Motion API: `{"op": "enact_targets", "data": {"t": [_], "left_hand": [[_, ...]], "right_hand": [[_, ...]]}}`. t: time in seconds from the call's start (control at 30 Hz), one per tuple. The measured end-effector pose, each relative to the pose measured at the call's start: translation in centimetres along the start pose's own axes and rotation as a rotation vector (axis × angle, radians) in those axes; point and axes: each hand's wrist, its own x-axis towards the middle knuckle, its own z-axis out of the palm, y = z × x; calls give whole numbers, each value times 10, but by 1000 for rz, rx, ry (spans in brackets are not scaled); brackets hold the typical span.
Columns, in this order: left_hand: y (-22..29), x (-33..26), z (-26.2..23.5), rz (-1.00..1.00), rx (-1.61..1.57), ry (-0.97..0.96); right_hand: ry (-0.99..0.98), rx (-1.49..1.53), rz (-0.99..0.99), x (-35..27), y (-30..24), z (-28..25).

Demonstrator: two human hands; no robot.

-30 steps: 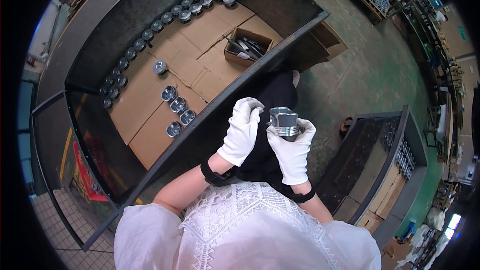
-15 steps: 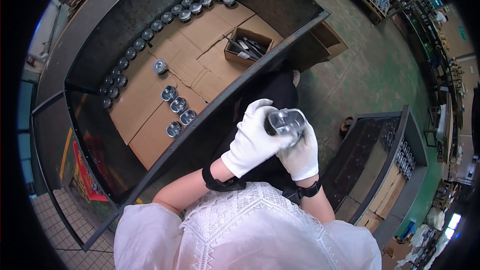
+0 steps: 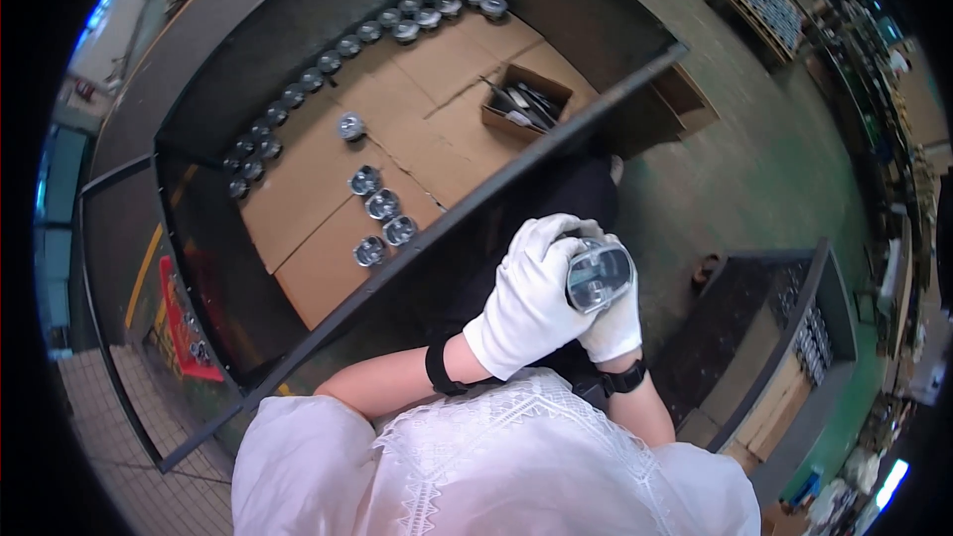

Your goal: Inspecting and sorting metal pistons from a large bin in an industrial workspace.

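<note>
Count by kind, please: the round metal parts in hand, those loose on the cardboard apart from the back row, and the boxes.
Round metal part held by left hand and right hand: 1
Loose metal parts on the cardboard, apart from the back row: 5
Open cardboard box: 1
Total: 7

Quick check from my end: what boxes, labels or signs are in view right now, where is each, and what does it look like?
Small cardboard box: on the cardboard-lined bench, far right; open-topped, brown, dark metal parts inside.
Flattened cardboard sheets: lining the bench top; brown, creased.
Red sign: low on the bench's left side; red with pale marks, too blurred to make out.
Cardboard box: on the floor beyond the bench's right end; brown, open.
</note>
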Motion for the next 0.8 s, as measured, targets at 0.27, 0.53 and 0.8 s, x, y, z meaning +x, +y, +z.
{"op": "enact_targets", "data": {"t": [0.27, 0.53, 0.8], "left_hand": [[-20, 8, -115, -81, 120, 37], [-143, 21, -285, -545, 696, -73], [-416, -48, -249, -933, 782, -743]], "right_hand": [[-253, -1273, -318, 43, 12, 88], [-267, -1931, -874, 137, 31, 81], [-266, -2248, -986, 187, 52, 50]]}}
